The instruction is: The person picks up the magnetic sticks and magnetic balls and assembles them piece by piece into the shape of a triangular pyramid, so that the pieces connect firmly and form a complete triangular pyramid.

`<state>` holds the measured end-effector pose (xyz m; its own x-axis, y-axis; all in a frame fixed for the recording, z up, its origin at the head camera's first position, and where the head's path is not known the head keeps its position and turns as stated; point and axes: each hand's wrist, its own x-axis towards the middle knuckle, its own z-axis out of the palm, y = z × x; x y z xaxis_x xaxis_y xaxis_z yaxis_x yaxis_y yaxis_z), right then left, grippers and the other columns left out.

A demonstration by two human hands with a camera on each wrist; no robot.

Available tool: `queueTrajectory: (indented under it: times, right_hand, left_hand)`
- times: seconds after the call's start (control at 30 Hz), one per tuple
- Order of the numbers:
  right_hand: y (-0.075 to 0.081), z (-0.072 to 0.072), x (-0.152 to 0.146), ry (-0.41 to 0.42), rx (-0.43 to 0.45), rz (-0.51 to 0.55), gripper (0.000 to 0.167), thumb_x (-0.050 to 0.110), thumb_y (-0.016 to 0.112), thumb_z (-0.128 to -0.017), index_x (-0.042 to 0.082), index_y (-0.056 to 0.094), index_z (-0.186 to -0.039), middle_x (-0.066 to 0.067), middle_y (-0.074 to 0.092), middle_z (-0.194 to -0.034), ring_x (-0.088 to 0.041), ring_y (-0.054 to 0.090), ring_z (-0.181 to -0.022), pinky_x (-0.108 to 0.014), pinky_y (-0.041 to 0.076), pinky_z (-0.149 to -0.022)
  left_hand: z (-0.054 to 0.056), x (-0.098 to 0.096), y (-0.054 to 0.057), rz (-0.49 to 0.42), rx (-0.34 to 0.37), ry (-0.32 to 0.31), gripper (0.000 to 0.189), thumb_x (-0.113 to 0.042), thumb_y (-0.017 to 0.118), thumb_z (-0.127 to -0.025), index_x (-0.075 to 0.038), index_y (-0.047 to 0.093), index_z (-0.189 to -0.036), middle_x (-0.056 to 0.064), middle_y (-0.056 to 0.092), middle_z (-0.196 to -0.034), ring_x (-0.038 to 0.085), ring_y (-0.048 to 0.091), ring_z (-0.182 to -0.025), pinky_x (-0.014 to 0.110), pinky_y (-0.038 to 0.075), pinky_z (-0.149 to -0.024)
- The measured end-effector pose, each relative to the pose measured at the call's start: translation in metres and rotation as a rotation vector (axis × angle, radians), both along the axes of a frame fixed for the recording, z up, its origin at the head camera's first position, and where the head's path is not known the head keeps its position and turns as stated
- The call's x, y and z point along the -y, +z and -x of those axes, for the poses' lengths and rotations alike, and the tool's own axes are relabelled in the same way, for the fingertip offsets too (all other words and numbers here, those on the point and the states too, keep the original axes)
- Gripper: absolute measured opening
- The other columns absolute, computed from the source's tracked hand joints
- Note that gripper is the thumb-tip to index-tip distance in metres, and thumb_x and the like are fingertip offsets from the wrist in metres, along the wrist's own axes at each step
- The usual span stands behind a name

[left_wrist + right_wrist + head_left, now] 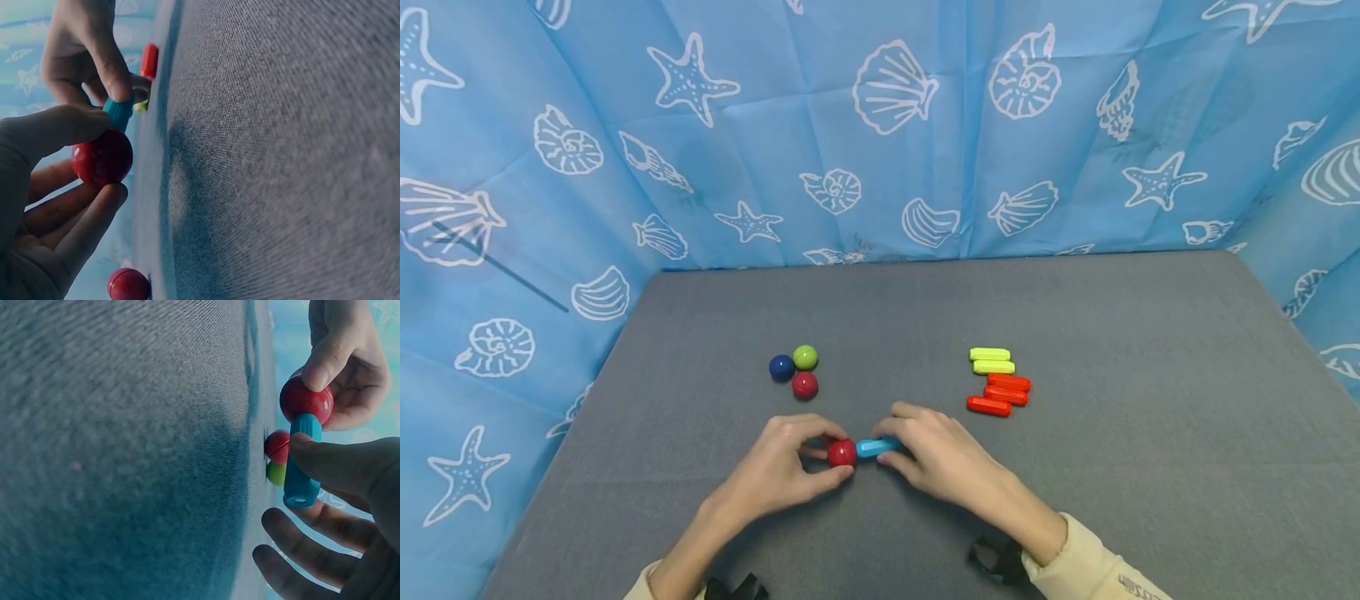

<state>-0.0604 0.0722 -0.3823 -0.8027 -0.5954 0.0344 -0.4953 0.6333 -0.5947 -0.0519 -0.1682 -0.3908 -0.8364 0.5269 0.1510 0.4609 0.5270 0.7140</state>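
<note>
My left hand (786, 462) pinches a glossy red ball (842, 452) between thumb and fingers, near the middle front of the table. From the right, my right hand (936, 454) pinches a light blue rod (876, 447) with thumb and fingers. One end of the rod (304, 469) meets the ball (306, 400), and its free end shows a small round hole in the right wrist view. Seen from the left wrist, the ball (103, 157) and rod stand in line above the grey cloth.
Beyond my left hand lie a dark blue ball (782, 367), a green ball (805, 357) and another red ball (805, 385). Yellow rods (992, 367) and red rods (1007, 395) lie to the right on the grey table (1150, 375). A blue shell-print curtain (880, 150) surrounds it.
</note>
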Motion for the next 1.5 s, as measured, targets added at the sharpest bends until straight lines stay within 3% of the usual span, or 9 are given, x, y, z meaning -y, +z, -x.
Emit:
queueTrajectory:
  times: [0.37, 0.67, 0.97, 1.27, 1.5]
  right_hand:
    - [-0.008, 0.004, 0.001, 0.013, 0.061, 0.073, 0.019, 0.018, 0.074, -0.094, 0.013, 0.074, -0.112, 0.005, 0.062, -0.097, -0.004, 0.051, -0.075, -0.019, 0.045, -0.068]
    - [-0.013, 0.007, 0.006, 0.078, 0.125, 0.122, 0.02, 0.021, 0.069, -0.098, 0.014, 0.073, -0.117, 0.004, 0.062, -0.102, -0.003, 0.051, -0.079, -0.018, 0.045, -0.071]
    - [-0.015, 0.012, 0.011, 0.106, 0.206, 0.139, 0.022, 0.024, 0.068, -0.099, 0.017, 0.072, -0.12, 0.006, 0.061, -0.103, -0.012, 0.054, -0.081, -0.018, 0.045, -0.07]
    - [-0.011, 0.02, 0.024, 0.149, 0.209, 0.148, 0.023, 0.024, 0.069, -0.099, 0.017, 0.072, -0.121, 0.003, 0.062, -0.103, -0.015, 0.056, -0.082, -0.018, 0.043, -0.069]
    - [-0.012, 0.039, 0.032, 0.108, 0.134, 0.265, 0.031, 0.022, 0.072, -0.096, 0.008, 0.07, -0.124, -0.008, 0.068, -0.109, -0.019, 0.064, -0.093, -0.027, 0.054, -0.08]
  left_hand:
    - [0.002, 0.001, -0.004, 0.026, 0.019, 0.0, 0.025, -0.018, 0.086, -0.083, -0.013, 0.073, -0.104, -0.002, 0.074, -0.097, 0.006, 0.072, -0.086, 0.018, 0.059, -0.073]
    - [0.001, 0.0, -0.006, 0.122, -0.113, -0.009, 0.021, -0.024, 0.087, -0.082, -0.015, 0.077, -0.098, -0.008, 0.073, -0.086, -0.003, 0.057, -0.073, 0.019, 0.053, -0.065]
    - [0.001, 0.002, -0.006, 0.155, -0.061, 0.019, 0.009, -0.015, 0.081, -0.083, -0.017, 0.075, -0.089, -0.011, 0.064, -0.078, -0.003, 0.05, -0.067, 0.015, 0.045, -0.059]
    - [0.003, 0.007, -0.005, 0.194, -0.048, 0.042, 0.013, -0.022, 0.081, -0.088, -0.017, 0.07, -0.082, -0.012, 0.055, -0.069, -0.003, 0.044, -0.06, 0.015, 0.041, -0.054]
    - [0.002, 0.018, -0.005, 0.197, -0.042, 0.07, 0.013, -0.017, 0.082, -0.085, -0.019, 0.07, -0.079, -0.013, 0.057, -0.067, -0.003, 0.048, -0.059, 0.017, 0.044, -0.055]
